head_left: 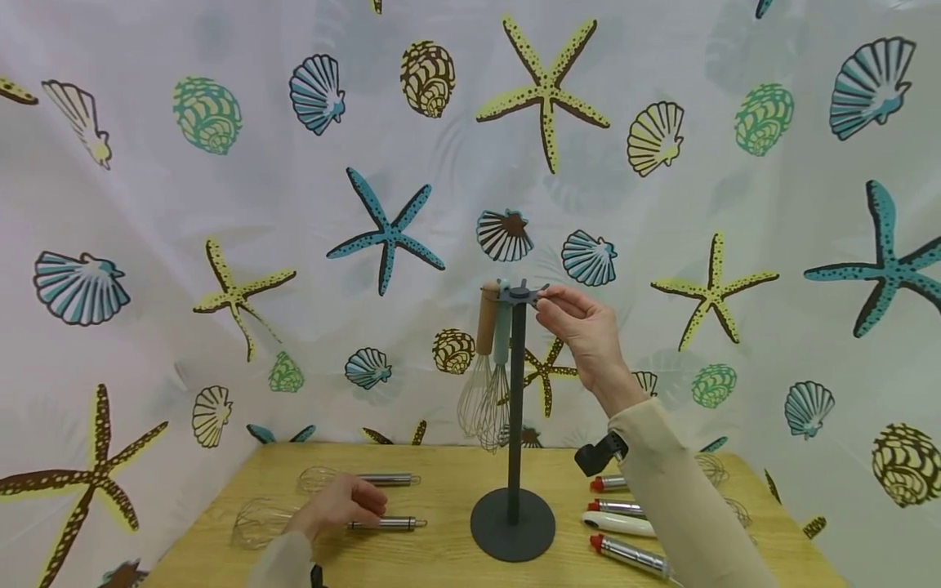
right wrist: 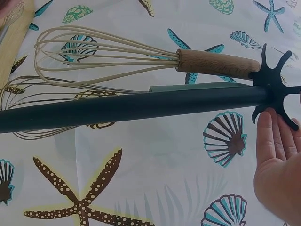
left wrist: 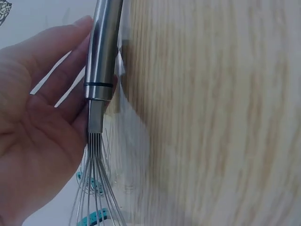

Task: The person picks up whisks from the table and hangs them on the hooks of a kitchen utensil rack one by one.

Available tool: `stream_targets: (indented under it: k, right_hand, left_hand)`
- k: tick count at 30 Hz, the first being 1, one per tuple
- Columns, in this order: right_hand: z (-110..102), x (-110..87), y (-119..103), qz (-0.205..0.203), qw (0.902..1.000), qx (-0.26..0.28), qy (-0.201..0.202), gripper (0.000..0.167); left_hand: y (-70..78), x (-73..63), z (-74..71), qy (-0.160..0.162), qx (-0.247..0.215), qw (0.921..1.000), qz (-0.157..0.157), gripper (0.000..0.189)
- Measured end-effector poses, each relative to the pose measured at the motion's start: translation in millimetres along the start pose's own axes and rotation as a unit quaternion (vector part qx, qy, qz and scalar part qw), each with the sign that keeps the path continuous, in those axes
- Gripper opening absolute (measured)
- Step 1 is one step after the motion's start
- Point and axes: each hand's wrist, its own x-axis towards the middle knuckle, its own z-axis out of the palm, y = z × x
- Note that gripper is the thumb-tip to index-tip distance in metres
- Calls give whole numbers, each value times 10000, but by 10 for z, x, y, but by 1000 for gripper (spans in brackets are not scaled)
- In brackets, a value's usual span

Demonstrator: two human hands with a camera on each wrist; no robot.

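Observation:
A dark utensil stand (head_left: 515, 408) with a round base rises mid-table, topped by hooks. My right hand (head_left: 584, 327) pinches one hook between thumb and fingers; in the right wrist view its fingers reach along the hooks (right wrist: 275, 84), the thumb out of sight. From the stand hang a wooden-handled whisk (head_left: 486, 327) and a pale-green-handled whisk (head_left: 502, 335). Low at the left, my left hand (head_left: 341, 506) rests over the nearer steel whisk (head_left: 400, 523). The left wrist view has its loose fingers behind the steel handle (left wrist: 99, 61) and the thumb beside it.
Another steel whisk (head_left: 390, 479) lies behind the left hand. To the right, partly under my right sleeve, lie several whisks, among them a red-tipped steel one (head_left: 625, 551) and a white-handled one (head_left: 621, 523). A patterned curtain (head_left: 441, 163) encloses the wooden table (head_left: 434, 563).

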Motion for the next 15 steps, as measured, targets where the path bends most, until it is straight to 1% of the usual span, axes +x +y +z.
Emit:
stream_targets:
  k: [8, 10, 15]
  right_hand:
    - [-3, 7, -13, 4, 10000, 32, 21, 19]
    - [-7, 8, -8, 8, 10000, 48, 40, 18]
    - [-4, 12, 6, 10, 10000, 45, 36, 18]
  left_hand:
    - [68, -12, 9, -109, 289, 9995, -90, 32]
    - [71, -12, 9, -145, 358, 9992, -100, 32]
    - [48, -9, 24, -149, 448, 9986, -254, 30]
